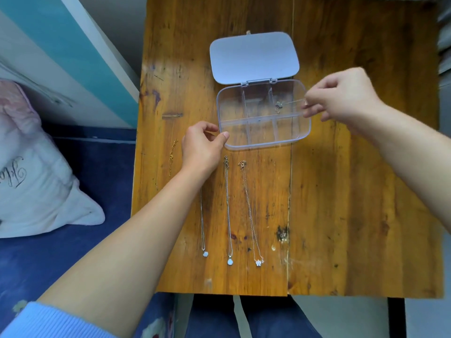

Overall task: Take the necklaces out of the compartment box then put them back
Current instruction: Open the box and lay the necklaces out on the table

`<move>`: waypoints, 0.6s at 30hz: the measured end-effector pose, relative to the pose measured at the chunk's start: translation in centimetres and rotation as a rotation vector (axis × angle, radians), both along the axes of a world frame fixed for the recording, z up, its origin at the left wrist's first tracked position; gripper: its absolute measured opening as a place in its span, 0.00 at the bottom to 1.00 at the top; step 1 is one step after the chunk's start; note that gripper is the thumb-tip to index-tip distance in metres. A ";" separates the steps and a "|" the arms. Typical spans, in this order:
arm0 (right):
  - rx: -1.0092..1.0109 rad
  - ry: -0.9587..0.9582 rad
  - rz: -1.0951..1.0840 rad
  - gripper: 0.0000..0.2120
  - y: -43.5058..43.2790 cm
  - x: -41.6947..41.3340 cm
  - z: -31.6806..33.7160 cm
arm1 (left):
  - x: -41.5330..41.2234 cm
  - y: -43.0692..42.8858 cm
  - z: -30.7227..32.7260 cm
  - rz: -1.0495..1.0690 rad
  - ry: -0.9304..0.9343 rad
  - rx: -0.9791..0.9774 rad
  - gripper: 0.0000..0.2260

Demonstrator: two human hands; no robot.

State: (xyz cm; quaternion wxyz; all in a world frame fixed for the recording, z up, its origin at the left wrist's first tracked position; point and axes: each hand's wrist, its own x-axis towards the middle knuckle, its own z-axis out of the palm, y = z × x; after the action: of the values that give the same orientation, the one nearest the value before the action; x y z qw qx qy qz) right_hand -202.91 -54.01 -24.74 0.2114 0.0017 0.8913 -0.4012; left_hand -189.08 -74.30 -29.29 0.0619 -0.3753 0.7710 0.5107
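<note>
Wooden table [341,191]; hands [202,145] at box [263,113]

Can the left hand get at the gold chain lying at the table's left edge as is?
Probably yes. The left hand only steadies the compartment box at its near-left corner, holding nothing else, and the gold chain lies uncovered on the table just to its left, nothing between them.

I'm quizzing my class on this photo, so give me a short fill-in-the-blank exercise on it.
1. The box lid is ____.
2. The right hand pinches a ____ over the box.
3. The ____ hand steadies the box's near corner.
4. The box sits on a ____ table.

Answers: open; chain; left; wooden
</note>
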 end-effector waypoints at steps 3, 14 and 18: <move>-0.124 -0.122 -0.151 0.06 3.0 1.2 -0.4 | -0.4 0.0 0.5 -0.049 0.050 -0.236 0.14; -0.563 -0.426 -0.387 0.07 9.6 5.1 -1.9 | -7.7 8.4 1.0 -0.795 0.211 -0.590 0.14; -0.611 -0.436 -0.384 0.07 10.6 5.8 -1.8 | -10.2 10.1 -0.2 -0.973 0.094 -0.787 0.12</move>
State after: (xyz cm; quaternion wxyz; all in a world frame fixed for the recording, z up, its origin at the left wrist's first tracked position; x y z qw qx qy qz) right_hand -197.11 -43.44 -26.50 0.3071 0.1897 0.6492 -0.6695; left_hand -199.26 -64.23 -29.53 0.1105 0.0466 0.9858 0.1179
